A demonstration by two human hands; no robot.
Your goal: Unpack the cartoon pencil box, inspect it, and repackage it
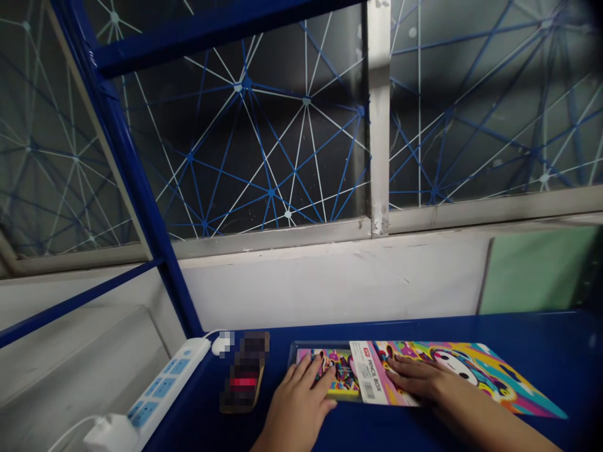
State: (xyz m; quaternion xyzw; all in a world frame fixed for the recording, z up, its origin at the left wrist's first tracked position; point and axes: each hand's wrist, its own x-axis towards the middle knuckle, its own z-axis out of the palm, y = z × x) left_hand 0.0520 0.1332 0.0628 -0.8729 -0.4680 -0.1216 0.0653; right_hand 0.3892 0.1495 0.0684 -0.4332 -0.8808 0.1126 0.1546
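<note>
A brightly printed pencil box lies on the blue table in a clear plastic tray. My left hand rests on its left part with the fingers stretched out, covering some of the print. To the right, a colourful cartoon backing card lies against the box and overlaps its right end. A white strip on the card reads "PENCIL BOX" and bears a barcode. My right hand is laid flat across the card, fingers extended, just right of that strip. Neither hand is closed around anything.
A phone, partly pixelated, lies left of my left hand. Further left is a white power strip with a plugged-in white adapter. A small white object sits behind the phone. A blue metal frame rises before the window.
</note>
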